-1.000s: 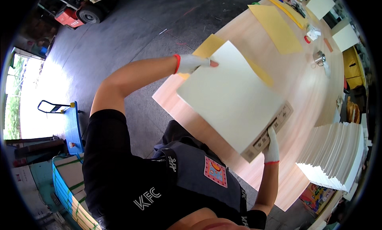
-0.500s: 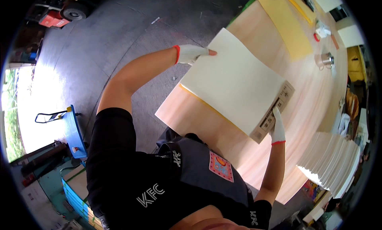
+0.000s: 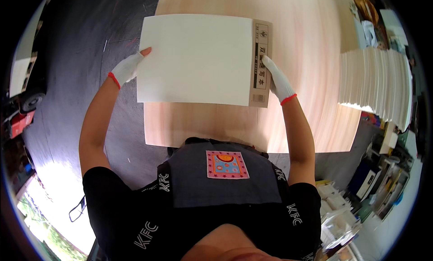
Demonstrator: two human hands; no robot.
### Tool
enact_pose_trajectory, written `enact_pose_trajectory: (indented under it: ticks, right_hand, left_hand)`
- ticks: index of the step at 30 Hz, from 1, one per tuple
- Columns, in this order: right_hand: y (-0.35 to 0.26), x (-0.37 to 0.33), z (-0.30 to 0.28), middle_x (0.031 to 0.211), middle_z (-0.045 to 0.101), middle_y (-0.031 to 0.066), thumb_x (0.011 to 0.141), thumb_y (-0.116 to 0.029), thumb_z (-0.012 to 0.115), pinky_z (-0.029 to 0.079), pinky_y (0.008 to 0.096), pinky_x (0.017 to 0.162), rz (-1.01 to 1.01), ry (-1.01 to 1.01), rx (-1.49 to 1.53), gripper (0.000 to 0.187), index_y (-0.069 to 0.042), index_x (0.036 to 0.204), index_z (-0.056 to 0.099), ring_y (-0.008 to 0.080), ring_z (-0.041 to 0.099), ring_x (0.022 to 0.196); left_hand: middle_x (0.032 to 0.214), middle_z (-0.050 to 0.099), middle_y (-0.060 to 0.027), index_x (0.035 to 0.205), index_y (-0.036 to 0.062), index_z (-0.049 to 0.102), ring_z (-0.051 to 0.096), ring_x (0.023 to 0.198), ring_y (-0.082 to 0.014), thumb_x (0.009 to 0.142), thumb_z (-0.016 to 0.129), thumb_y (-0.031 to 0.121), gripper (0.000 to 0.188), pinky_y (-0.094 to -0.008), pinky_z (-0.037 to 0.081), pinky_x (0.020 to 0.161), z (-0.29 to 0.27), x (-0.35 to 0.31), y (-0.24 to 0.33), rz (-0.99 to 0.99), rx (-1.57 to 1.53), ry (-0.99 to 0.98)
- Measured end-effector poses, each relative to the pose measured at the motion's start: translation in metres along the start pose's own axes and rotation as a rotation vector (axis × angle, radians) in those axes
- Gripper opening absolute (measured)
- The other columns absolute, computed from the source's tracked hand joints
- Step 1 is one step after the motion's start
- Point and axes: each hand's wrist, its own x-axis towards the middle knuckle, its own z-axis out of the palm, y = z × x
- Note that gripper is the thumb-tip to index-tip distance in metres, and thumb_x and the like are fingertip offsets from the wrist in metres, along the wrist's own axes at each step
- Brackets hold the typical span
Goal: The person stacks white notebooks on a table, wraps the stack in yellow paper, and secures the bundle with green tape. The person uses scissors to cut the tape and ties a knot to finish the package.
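Note:
I hold a pad of white paper (image 3: 194, 60) level in front of me, with a brown printed cardboard strip (image 3: 261, 98) along its right edge. At the left edge my left hand (image 3: 127, 68), in a white glove with a red cuff, grips the pad. Its bare thumb lies on the paper and its fingers are mostly hidden underneath. My right hand (image 3: 278, 80), gloved the same way, closes on the brown strip with its thumb on top. The pad is over the pale wooden tabletop (image 3: 311, 103), its left side reaching past the table edge.
A tall stack of white sheets or pads (image 3: 374, 85) stands at the table's right side. Below it at the right are cluttered papers (image 3: 338, 216). Grey floor (image 3: 76, 49) lies to the left, with a red vehicle with a dark wheel (image 3: 31, 102) at the far left.
My view has turned, and the pad now lies straight across it instead of slanting. Yellow sheets and a metal cup on the table have left the view. Both hands keep their hold.

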Motion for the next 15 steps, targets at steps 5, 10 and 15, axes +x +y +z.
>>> enact_pose_trajectory:
  ticks: [5, 10, 15]
  right_hand:
    - [-0.005, -0.011, 0.015, 0.119, 0.059, 0.0079, 0.086, -0.04, 0.067, 0.049, 0.034, 0.09, 0.028, 0.097, 0.132, 0.056, -0.005, 0.127, 0.051, 0.0181, 0.057, 0.107]
    - [-0.004, -0.014, 0.02, 0.116, 0.06, 0.0058, 0.09, -0.04, 0.062, 0.051, 0.0327, 0.087, -0.036, 0.019, 0.09, 0.053, -0.007, 0.129, 0.05, 0.0152, 0.059, 0.102]
    - [-0.005, -0.015, 0.021, 0.114, 0.061, 0.0059, 0.09, -0.042, 0.061, 0.052, 0.0316, 0.084, 0.004, 0.087, 0.019, 0.054, -0.007, 0.129, 0.05, 0.0144, 0.06, 0.1]
  left_hand:
    - [0.146, 0.039, -0.0057, 0.145, 0.0054, 0.033, 0.039, 0.131, -0.0158, 0.103, 0.035, 0.032, 0.05, -0.0278, 0.034, 0.107, 0.011, 0.002, -0.02, 0.359, 1.475, 0.249]
    - [0.141, 0.042, -0.0103, 0.143, 0.0024, 0.033, 0.042, 0.127, -0.0195, 0.1, 0.042, 0.039, 0.058, -0.0304, 0.034, 0.107, -0.017, 0.004, 0.017, -0.081, 0.703, -0.19]
    - [0.114, 0.064, -0.0086, 0.129, 0.0004, 0.052, 0.063, 0.096, -0.0128, 0.093, 0.051, 0.051, 0.062, -0.0258, 0.051, 0.082, -0.007, 0.007, -0.004, 0.387, 1.415, 0.198]
